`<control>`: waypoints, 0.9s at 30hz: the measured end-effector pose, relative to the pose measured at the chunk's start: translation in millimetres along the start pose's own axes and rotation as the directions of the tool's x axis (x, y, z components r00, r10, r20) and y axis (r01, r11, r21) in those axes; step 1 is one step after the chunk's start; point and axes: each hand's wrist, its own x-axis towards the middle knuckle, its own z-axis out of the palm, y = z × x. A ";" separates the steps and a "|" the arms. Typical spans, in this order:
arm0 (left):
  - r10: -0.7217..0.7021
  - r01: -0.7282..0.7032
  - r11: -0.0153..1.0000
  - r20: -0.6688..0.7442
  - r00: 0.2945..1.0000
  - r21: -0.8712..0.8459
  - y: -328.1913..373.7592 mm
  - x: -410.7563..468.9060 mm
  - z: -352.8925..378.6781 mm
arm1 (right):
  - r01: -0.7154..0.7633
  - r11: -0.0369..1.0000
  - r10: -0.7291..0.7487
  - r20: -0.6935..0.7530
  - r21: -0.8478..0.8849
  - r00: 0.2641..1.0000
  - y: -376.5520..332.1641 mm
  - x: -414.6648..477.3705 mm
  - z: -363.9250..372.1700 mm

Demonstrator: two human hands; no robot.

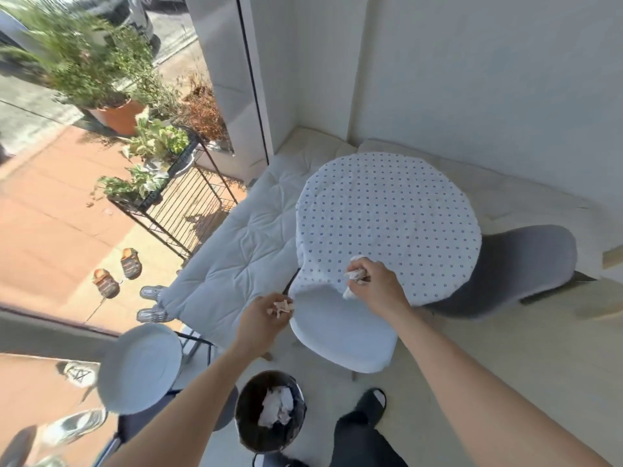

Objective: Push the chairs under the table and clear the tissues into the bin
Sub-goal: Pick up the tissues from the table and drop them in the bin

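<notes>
A round table wears a white cloth with blue dots. My right hand is shut on a crumpled white tissue at the table's near edge. My left hand holds small crumpled tissue scraps just left of the white chair, whose seat is partly tucked under the table. A grey chair sits under the table's right side. The dark round bin stands on the floor below my hands, with white tissues inside.
A small round white side table stands left of the bin. A white cushioned bench runs along the glass wall behind the table. My foot in a black slipper is right of the bin. Outside the glass are plants, a wire rack and shoes.
</notes>
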 end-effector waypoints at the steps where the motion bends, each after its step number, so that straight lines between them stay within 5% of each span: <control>1: -0.012 0.012 1.000 -0.011 1.000 -0.005 -10.2 -11.3 -9.5 | 0.015 1.000 -0.015 0.021 0.002 1.000 -8.2 -10.4 12.3; 12: -0.295 0.281 0.950 -0.095 0.951 -0.138 -104.1 -122.1 -56.7 | 0.172 0.985 -0.168 0.333 0.018 0.928 -51.8 -79.0 135.5; 20: -0.591 0.546 0.713 0.043 0.806 -0.439 -210.3 -146.3 1.4 | 0.025 0.995 0.031 0.547 -0.094 0.837 19.0 -121.1 240.4; 27: -0.679 0.653 0.573 0.159 0.717 -0.495 -294.3 -130.2 66.9 | -0.176 0.966 0.252 0.547 -0.188 0.798 115.1 -130.3 339.6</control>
